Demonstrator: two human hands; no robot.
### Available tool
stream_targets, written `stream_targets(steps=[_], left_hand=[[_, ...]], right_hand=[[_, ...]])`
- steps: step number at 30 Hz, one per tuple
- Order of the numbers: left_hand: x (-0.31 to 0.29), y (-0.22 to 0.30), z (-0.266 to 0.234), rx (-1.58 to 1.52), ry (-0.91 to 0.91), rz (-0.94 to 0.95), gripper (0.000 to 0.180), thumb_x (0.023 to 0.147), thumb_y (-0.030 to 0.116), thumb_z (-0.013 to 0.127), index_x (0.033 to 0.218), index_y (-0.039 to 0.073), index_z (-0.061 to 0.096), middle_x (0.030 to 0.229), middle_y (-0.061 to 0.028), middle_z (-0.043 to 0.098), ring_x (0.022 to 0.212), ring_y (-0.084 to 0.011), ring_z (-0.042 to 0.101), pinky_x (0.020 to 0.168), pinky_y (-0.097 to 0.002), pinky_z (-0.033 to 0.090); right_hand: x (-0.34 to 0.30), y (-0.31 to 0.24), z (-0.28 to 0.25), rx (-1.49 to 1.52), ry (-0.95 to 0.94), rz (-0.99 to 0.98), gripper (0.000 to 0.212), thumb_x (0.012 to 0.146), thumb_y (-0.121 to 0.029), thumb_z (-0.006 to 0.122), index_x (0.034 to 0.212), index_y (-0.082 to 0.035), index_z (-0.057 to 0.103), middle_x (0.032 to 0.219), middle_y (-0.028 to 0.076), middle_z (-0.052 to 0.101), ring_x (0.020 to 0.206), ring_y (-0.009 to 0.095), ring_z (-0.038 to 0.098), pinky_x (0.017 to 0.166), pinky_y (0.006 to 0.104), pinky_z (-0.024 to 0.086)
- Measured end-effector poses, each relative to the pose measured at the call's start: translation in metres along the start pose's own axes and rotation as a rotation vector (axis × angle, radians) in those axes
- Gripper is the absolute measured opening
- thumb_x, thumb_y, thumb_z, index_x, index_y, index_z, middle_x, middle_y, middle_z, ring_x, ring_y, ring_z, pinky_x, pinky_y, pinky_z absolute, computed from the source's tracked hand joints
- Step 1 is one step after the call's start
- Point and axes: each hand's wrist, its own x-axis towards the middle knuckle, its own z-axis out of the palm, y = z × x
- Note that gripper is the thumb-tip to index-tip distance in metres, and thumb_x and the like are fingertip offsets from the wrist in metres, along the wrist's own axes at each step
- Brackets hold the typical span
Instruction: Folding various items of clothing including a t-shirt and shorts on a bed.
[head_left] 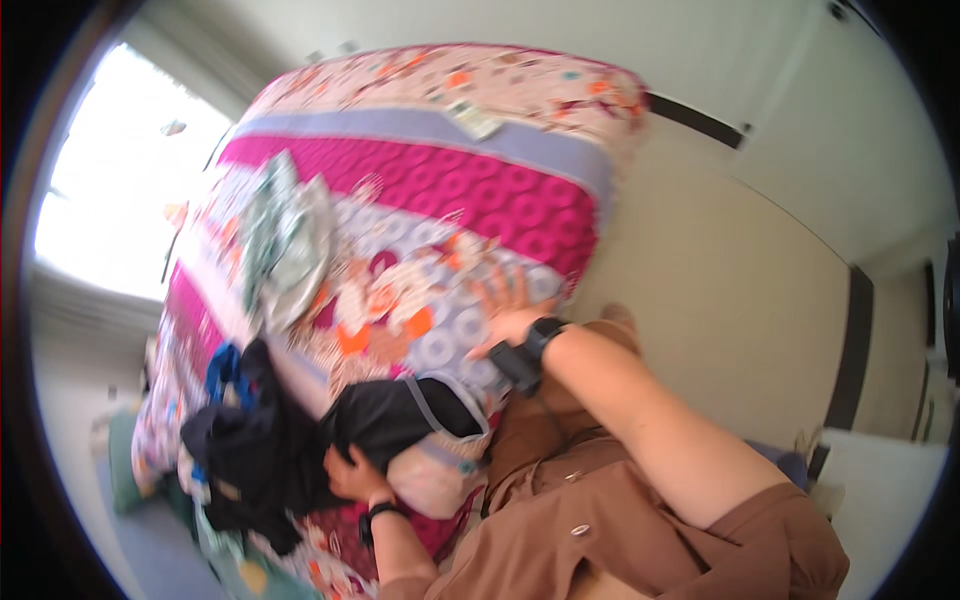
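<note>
My left hand (355,477) is at the near edge of a black garment with grey trim (385,418), its fingers curled into the cloth. The garment lies on the bed with its trimmed opening toward my body. Against its left side is a heap of dark clothing (250,450). Farther right, my right hand (508,308) is over the patterned bedspread (440,340) near the bed's right edge. Its fingers are spread and hold nothing. A dark strapped device (525,362) sits at the right wrist, and a black band (378,510) circles the left one.
A crumpled pale green and white cloth (287,240) lies on the left of the bed, with a blue piece (228,375) nearer. A small pale flat item (473,120) rests toward the far end. Beige floor (710,270) borders the bed's right side; a bright window (130,170) is at left.
</note>
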Motion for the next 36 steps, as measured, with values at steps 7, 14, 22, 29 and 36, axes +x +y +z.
stream_targets(steps=[7,14,22,29,36], left_hand=[[-0.003,-0.002,0.010,0.111,-0.032,-0.146,0.050,0.085,0.044,0.053,0.124,0.012,0.055,0.130,-0.0058,0.054,0.125,-0.0215,0.044,0.101,-0.0503,0.028],[-0.009,0.000,-0.001,0.030,-0.130,-0.166,0.053,0.088,0.041,0.048,0.130,0.008,0.049,0.137,-0.0114,0.045,0.130,-0.0251,0.037,0.107,-0.0534,0.019],[-0.065,0.005,-0.047,-0.186,-0.288,0.008,0.053,0.085,0.030,0.056,0.128,0.001,0.047,0.136,-0.0177,0.044,0.129,-0.0334,0.036,0.106,-0.0507,0.024],[-0.083,0.000,-0.073,-0.305,-0.307,0.061,0.027,0.078,0.019,0.062,0.097,0.000,0.061,0.100,-0.0175,0.060,0.097,-0.0354,0.054,0.083,-0.0438,0.042],[-0.072,0.079,-0.068,-0.956,-0.473,-0.098,0.018,0.083,0.013,0.061,0.077,-0.004,0.060,0.068,-0.0202,0.058,0.063,-0.0316,0.056,0.058,-0.0385,0.043]], right_hand=[[-0.021,-0.020,-0.042,-0.048,-0.135,0.034,0.129,0.058,-0.076,0.063,0.147,-0.018,-0.010,0.149,0.017,-0.023,0.133,0.043,-0.026,0.097,0.0734,0.005],[-0.028,-0.028,-0.043,-0.051,-0.155,0.109,0.125,0.062,-0.069,0.067,0.147,-0.021,-0.011,0.151,0.010,-0.023,0.137,0.035,-0.024,0.098,0.0713,0.014],[-0.025,-0.029,-0.044,-0.046,-0.162,0.123,0.130,0.059,-0.071,0.069,0.147,-0.018,-0.011,0.150,0.018,-0.021,0.133,0.043,-0.027,0.108,0.0588,0.001],[-0.025,-0.028,-0.041,-0.072,-0.134,0.114,0.125,0.062,-0.067,0.069,0.147,-0.017,-0.008,0.151,0.015,-0.020,0.136,0.038,-0.024,0.101,0.0683,0.015],[-0.017,-0.020,-0.028,-0.080,-0.083,0.103,0.123,0.063,-0.069,0.067,0.147,-0.022,-0.008,0.152,0.011,-0.021,0.137,0.037,-0.022,0.098,0.0708,0.016]])
